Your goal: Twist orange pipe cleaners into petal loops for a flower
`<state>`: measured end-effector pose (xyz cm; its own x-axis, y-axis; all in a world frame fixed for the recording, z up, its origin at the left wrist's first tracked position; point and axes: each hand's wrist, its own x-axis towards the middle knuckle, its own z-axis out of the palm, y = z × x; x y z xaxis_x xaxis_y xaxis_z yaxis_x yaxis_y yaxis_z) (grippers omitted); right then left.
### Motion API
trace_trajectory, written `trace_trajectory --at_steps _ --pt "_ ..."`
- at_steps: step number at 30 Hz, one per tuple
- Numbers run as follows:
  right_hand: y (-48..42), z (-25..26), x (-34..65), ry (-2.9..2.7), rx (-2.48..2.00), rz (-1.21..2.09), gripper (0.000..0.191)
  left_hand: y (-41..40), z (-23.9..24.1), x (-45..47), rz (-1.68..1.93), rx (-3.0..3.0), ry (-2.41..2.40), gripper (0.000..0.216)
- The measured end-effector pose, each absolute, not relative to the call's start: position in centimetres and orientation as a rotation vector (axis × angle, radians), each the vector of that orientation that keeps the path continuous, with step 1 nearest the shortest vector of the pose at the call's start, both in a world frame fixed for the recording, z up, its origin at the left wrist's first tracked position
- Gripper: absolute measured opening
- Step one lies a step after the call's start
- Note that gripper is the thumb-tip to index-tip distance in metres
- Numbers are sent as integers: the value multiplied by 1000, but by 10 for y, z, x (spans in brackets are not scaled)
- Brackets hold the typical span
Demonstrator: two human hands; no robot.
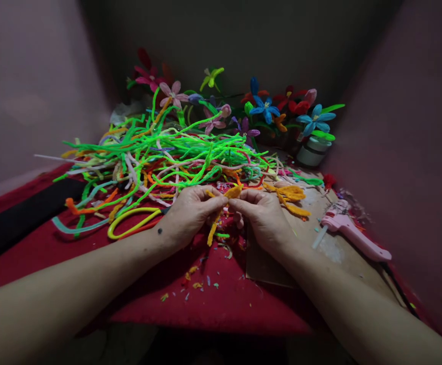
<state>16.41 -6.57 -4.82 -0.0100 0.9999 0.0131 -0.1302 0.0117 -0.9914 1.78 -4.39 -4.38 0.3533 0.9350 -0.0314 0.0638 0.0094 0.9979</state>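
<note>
Both of my hands meet over the middle of the red cloth, pinching one orange-yellow pipe cleaner (pixel 233 192). My left hand (pixel 195 207) is closed on it with thumb and forefinger, and one end hangs below those fingers. Close beside it, my right hand (pixel 261 209) pinches the same piece, its fingertips almost touching the left ones. The upper part looks bent into a petal-like loop, but the fingers hide some of it. More bent orange pipe cleaners (pixel 290 195) lie just past my right hand. Yellow-handled scissors (pixel 131 223) rest by my left wrist, their blades hidden.
A tangled heap of mostly green pipe cleaners (pixel 190 152) spreads behind my hands. Fuzzy flowers (pixel 265 109) stand at the back, near a white jar (pixel 314 150). On the right, a pink glue gun (pixel 352 230) lies on cardboard (pixel 268 263). Scraps litter the red cloth (pixel 205 309).
</note>
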Motion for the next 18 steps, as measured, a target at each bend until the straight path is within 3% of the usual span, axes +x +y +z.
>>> trace_trajectory --at_steps 11,18 --pt "-66 -50 163 -1147 -1120 1263 9 -47 -33 19 828 1518 1118 15" --pt "-71 -48 159 -1092 -1210 1305 7 -49 -44 24 918 1975 1231 9"
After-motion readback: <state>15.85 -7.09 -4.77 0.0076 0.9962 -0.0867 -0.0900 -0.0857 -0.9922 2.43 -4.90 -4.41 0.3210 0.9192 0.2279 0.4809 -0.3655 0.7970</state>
